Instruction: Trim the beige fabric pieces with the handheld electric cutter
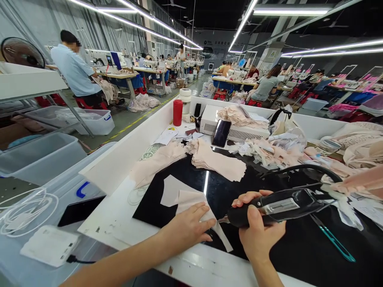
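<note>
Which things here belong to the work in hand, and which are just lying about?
In the work:
beige fabric piece, under the left hand
black handheld tool, in the right hand
black work surface
probably the fabric stack

Apparently just lying about:
red cup
phone by the white box
coiled white cable

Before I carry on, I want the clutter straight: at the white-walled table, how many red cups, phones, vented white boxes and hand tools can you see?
Red cup: 1
Phone: 1
Vented white box: 1
Hand tools: 2, the black tool in the right hand and the teal tool
Total: 5
</note>
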`<state>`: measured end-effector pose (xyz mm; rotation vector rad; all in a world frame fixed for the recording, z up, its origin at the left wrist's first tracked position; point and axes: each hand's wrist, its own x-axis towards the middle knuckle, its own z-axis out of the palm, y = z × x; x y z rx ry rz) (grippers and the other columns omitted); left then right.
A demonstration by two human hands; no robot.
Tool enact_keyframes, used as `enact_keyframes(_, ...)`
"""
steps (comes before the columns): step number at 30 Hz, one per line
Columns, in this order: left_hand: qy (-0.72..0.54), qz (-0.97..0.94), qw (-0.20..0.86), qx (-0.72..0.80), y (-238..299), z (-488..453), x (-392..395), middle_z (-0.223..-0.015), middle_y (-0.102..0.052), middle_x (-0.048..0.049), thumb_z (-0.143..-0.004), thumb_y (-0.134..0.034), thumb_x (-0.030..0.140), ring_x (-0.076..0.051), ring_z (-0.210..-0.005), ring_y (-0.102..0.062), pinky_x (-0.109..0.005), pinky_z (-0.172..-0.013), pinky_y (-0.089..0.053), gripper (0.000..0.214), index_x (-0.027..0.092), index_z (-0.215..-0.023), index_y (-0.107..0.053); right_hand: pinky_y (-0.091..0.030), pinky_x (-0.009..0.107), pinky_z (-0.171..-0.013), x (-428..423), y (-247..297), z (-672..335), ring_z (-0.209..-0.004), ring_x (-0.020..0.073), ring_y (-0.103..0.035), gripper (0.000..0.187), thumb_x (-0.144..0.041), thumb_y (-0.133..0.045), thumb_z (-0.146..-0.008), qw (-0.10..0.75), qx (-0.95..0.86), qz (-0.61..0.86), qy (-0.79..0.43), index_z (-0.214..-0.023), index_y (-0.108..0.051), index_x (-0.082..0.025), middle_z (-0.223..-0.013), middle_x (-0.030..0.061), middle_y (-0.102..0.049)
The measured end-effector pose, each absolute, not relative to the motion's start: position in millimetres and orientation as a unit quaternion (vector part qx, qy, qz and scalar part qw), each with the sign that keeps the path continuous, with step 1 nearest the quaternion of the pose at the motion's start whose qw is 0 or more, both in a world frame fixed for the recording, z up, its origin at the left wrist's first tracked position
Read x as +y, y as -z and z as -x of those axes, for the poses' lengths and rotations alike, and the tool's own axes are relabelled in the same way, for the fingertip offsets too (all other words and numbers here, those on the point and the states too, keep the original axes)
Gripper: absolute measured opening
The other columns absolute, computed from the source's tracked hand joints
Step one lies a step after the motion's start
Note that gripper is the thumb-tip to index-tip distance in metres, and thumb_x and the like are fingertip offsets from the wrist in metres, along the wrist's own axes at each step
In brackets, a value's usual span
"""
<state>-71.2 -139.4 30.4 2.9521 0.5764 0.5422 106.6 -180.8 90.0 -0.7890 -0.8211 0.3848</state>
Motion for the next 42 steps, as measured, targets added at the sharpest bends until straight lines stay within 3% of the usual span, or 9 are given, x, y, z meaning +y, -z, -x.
enact_keyframes(25, -0.21, -0.959, 0.055, 0.184, -23.9, 73.7, -139.3, -0.145, -0.058, -0.0189, -0.083, -0.085, 0.047, -0.033, -0.139, -0.055, -0.046, -0.117, -0.048, 0.061, 0.019, -0.132, -0.065, -0.059, 0.03, -0.061, -163.3, -87.7, -101.0, -0.067, 0.0135, -0.062, 0.028, -0.025, -0.077, -0.085, 0.826, -0.378, 0.372, -0.19, -0.107, -0.06, -0.024, -0.079, -0.0028, -0.064)
enact_keyframes(31, -0.18, -0.959, 0.068, 0.206, -28.9, 76.3, -141.6, -0.152, -0.051, -0.0236, -0.086, -0.082, 0.046, -0.036, -0.14, -0.054, -0.048, -0.112, -0.052, 0.059, 0.021, -0.136, -0.064, -0.059, 0.03, -0.06, -157.4, -92.8, -102.5, -0.065, 0.0131, -0.062, 0.028, -0.026, -0.078, -0.085, 0.835, -0.378, 0.355, -0.186, -0.106, -0.06, -0.024, -0.078, -0.0033, -0.064)
enact_keyframes(42, -0.161, -0.963, 0.061, 0.207, -35.6, 76.3, -140.0, -0.15, -0.054, -0.0191, -0.088, -0.08, 0.049, -0.038, -0.146, -0.045, -0.051, -0.114, -0.051, 0.057, 0.023, -0.137, -0.064, -0.057, 0.03, -0.062, -150.5, -88.4, -100.3, -0.066, 0.0131, -0.062, 0.032, -0.027, -0.078, -0.086, 0.831, -0.39, 0.341, -0.202, -0.11, -0.058, -0.024, -0.08, -0.0033, -0.063)
